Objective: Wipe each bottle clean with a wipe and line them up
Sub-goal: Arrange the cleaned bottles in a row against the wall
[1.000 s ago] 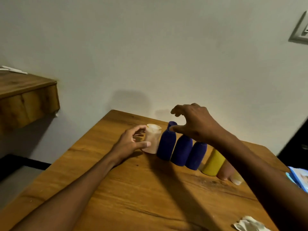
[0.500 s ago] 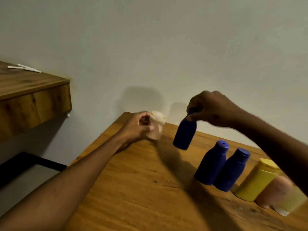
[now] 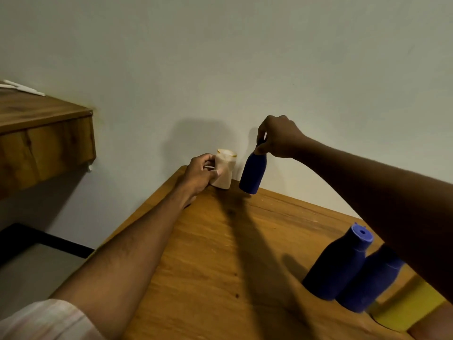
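Head view: your left hand (image 3: 201, 171) grips the beige bottle (image 3: 224, 171) at the table's (image 3: 220, 253) far corner, fingers curled round its side. Your right hand (image 3: 277, 137) pinches the blue bottle (image 3: 252, 174) by its cap, tilted, base at or just above the wood, just beside the beige one. Two more blue bottles (image 3: 335, 268) and a yellow one (image 3: 407, 307) stand near right, touching. Risk: a cap-only pinch lets the tilted bottle swing or slip, knocking the beige one off the edge. No wipe in view.
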